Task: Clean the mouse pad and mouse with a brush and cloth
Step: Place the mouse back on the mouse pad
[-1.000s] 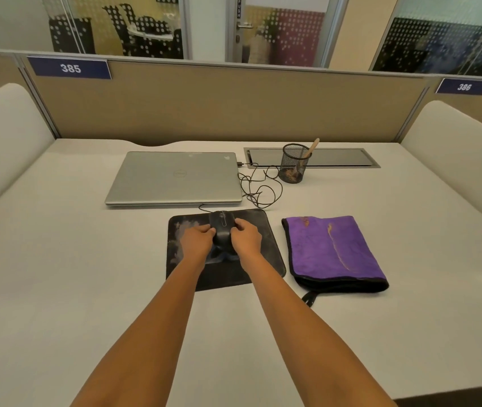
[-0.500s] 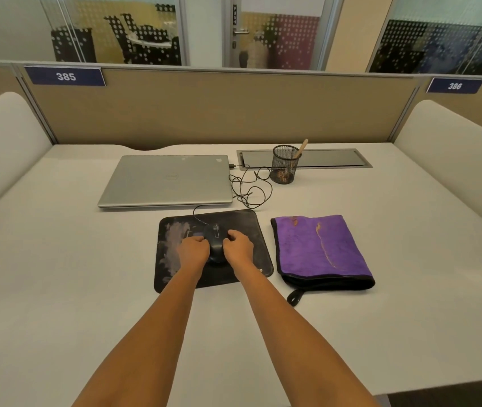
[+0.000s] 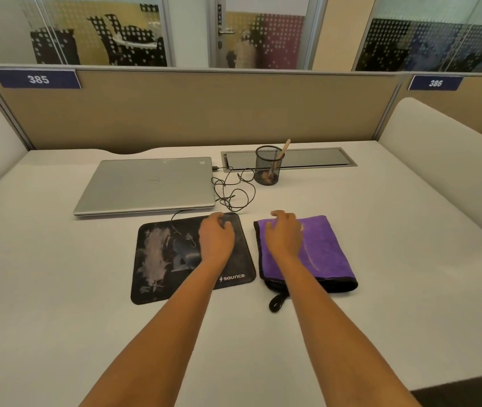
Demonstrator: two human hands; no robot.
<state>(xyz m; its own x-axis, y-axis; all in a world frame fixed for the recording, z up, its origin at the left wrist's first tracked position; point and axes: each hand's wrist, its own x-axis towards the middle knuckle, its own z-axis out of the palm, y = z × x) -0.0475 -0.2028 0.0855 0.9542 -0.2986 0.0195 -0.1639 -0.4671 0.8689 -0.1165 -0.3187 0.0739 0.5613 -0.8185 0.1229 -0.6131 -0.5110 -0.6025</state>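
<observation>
The black mouse pad (image 3: 157, 259) lies on the desk with a whitish dusty smear across its left half. My left hand (image 3: 215, 239) is at the pad's far right corner, fingers curled over the dark mouse (image 3: 229, 224), which is mostly hidden beneath them. Its cable (image 3: 234, 198) loops back toward the laptop. The folded purple cloth (image 3: 322, 248) with a black edge lies right of the pad. My right hand (image 3: 283, 236) rests on the cloth's left part with relaxed fingers, holding nothing. A brush's wooden handle (image 3: 285, 147) sticks out of the mesh cup.
A shut silver laptop (image 3: 145, 185) sits behind the pad. The black mesh cup (image 3: 268, 165) stands in front of a desk cable hatch (image 3: 316, 157). Beige partition panels (image 3: 198, 110) close off the back, and padded side walls flank the white desk (image 3: 57, 289).
Both hands were on the mouse at the pad's middle. My left hand has slid it to the pad's far right corner. My right hand has let go and moved right onto the cloth.
</observation>
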